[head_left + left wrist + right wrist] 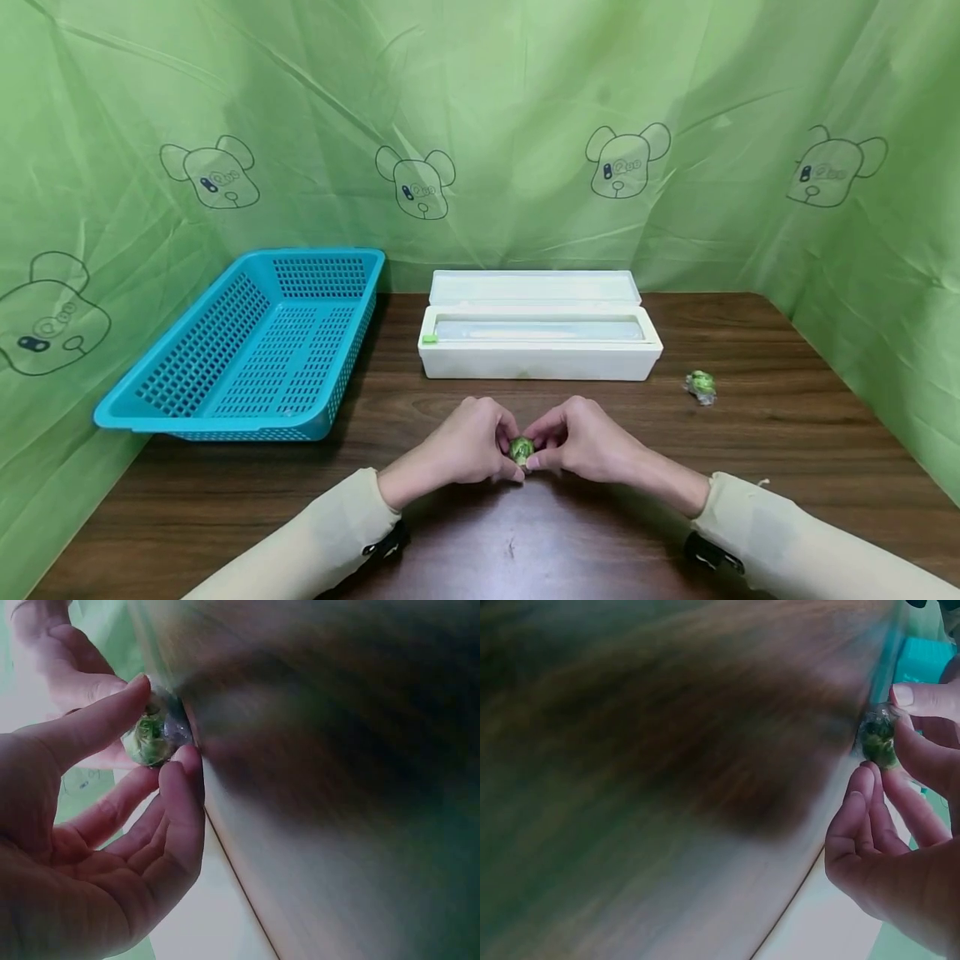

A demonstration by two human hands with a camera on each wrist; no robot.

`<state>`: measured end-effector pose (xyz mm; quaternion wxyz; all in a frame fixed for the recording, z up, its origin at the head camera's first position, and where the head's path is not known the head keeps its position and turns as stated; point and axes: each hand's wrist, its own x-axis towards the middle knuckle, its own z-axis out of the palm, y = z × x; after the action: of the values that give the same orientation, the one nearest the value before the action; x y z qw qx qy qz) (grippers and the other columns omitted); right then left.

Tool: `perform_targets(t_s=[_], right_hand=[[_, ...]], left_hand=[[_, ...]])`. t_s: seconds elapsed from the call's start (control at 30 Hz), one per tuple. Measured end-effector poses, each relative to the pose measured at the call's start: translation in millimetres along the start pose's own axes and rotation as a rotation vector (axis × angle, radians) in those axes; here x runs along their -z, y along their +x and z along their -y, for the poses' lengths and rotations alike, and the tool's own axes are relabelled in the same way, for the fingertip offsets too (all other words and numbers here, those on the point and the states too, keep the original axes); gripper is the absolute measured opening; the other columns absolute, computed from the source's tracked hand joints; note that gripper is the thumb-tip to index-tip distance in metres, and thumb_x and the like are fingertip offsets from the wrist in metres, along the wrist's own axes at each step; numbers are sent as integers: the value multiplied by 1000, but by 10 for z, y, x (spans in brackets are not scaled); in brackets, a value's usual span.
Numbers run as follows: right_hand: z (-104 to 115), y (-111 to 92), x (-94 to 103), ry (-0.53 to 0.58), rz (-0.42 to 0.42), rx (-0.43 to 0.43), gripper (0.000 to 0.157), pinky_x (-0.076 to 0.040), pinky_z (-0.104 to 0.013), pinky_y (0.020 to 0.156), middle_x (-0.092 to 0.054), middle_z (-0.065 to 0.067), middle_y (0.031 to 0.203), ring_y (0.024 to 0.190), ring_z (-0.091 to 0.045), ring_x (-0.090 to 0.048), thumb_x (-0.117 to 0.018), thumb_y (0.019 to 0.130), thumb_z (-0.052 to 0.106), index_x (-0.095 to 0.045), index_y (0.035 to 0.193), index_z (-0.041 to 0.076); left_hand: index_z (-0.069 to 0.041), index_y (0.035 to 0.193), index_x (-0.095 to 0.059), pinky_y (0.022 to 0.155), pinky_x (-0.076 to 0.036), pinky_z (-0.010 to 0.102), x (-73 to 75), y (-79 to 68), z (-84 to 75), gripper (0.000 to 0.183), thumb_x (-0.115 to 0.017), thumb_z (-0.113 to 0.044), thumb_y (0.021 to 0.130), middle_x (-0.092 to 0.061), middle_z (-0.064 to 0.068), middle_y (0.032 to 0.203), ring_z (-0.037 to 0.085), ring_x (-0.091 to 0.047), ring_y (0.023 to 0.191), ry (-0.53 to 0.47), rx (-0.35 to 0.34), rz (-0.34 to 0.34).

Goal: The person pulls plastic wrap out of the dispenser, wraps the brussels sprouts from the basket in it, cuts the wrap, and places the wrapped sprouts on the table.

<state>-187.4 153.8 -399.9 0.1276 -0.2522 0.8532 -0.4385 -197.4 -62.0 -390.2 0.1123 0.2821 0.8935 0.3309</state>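
Between both hands, low over the table, is a small green Brussels sprout (522,451) wrapped in clear cling film. My left hand (477,440) pinches it from the left with thumb and curled fingers. From the right, my right hand (585,442) pinches the same sprout. Clear film shows on the sprout (152,735) in the left wrist view, with fingertips touching it at top and bottom. In the right wrist view the sprout (878,739) sits among the fingertips of both hands. Another wrapped sprout (702,383) lies apart on the right of the table.
A white cling film box (536,364) stands behind the hands, its lid (534,287) raised and a film roll (540,330) inside. To the left is a blue perforated basket (330,423) on the brown wooden table (765,442). Green printed cloth (517,92) hangs around the table.
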Motion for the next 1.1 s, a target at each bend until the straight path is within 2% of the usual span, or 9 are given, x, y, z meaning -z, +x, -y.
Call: perform_targets(t_s=[0.13,0.4,0.63,0.9,1.1], right_hand=[[-2,-6,-3,-26,-19,12,23,-51,-23,56,-72,8,77,64,-10,-62,-92,83,15,-83,103,9],[-19,-34,-32,-54,-43,20,39,-52,-26,65,-72,7,85,77,-18,-63,-98,74,23,-83,109,13],[-51,-37,-88,-92,-83,54,39,-51,-26,65,-71,10,86,76,-15,-62,-99,74,26,-84,108,16],[-52,-28,-87,-87,-101,14,38,-52,-27,64,-72,11,90,74,-10,-61,-98,74,24,-83,107,12],[-60,-25,-59,-84,-118,26,38,-52,-27,65,-73,11,90,73,-11,-62,-98,74,23,-84,107,12]], left_hand=[[-13,78,-71,59,-49,25,-1,7,-9,32,-101,-16,69,-62,-7,65,6,-58,61,24,10,15],[-12,82,-65,59,-49,25,5,-1,2,38,-101,-16,69,-62,-4,68,7,-57,61,30,25,34],[-9,88,-65,62,-50,24,-2,-8,15,39,-100,-15,70,-63,-4,69,6,-58,62,23,20,37],[-2,116,-74,73,-53,29,147,-36,35,61,-103,-20,66,-70,-1,81,8,-61,73,26,62,59],[-2,118,-75,76,-54,31,244,-80,98,56,-100,-16,70,-71,-1,81,8,-63,75,-11,53,34]])
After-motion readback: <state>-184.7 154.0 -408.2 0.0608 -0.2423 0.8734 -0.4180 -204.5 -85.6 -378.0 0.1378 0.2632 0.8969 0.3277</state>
